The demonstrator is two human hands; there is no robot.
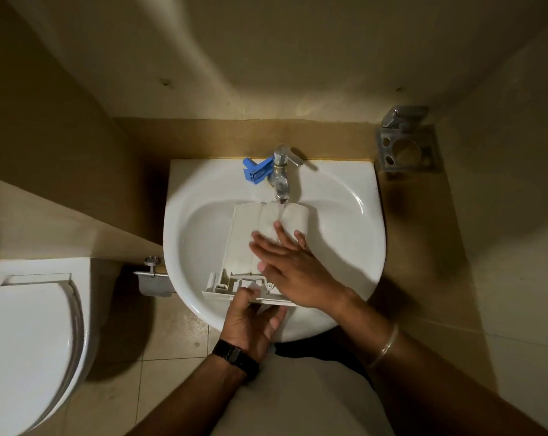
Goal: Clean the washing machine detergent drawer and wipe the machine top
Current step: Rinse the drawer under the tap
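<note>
Water from the tap falls on the far end of a washing machine's detergent drawer, which lies in a white sink with its long axis running from near to far and its front panel toward the person standing over it. The left hand grips that near front panel, thumb over the top edge and fingers curled beneath, steadying the drawer against the sink's near rim. The right hand lies flat on the drawer's compartments with its fingers spread wide and straight, pointing far and left, holding nothing and apparently rubbing the wet plastic.

A blue plastic piece, probably an insert taken out of the drawer, rests on the far rim of the sink just left of the tap. A toilet stands to the left, and a metal holder is fixed to the wall at the far right.

Rinsing looks to be under way, with the machine top not yet wiped and nowhere in sight. Since the stream lands only at the far end, beyond the right fingertips, any scrubbing stroke would run along the drawer's length toward the tap; the right hand is the nearer one for that.
</note>
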